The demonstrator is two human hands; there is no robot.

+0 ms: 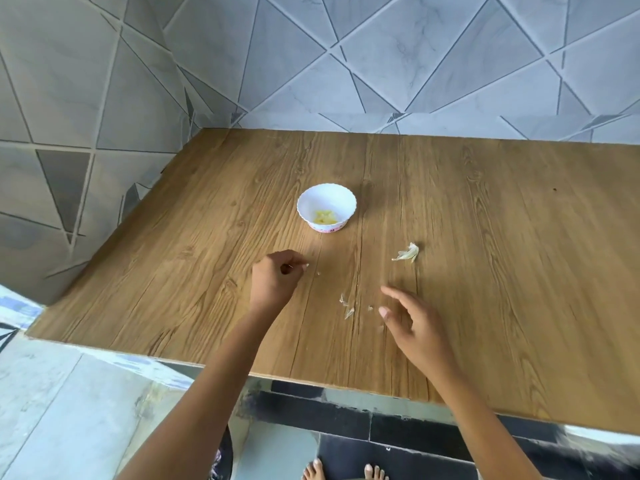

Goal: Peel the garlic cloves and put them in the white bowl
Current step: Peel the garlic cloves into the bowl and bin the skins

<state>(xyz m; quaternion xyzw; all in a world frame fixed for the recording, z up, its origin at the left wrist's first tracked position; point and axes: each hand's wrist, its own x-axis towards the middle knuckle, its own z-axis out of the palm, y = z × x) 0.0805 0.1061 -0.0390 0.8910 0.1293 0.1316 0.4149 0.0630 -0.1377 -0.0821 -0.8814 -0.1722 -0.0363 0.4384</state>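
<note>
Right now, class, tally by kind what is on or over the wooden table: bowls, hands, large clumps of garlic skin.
White bowl: 1
Hands: 2, left hand and right hand
Large garlic skin clump: 1
Total: 4
Small skin scraps and the peeled garlic in the bowl are too small to count.

Counted one white bowl (311, 199), one left hand (273, 282), one right hand (415, 327), one clump of garlic skin (408, 252), roughly five small skin scraps (349, 312); garlic cloves (325, 217) blurred beyond counting.
</note>
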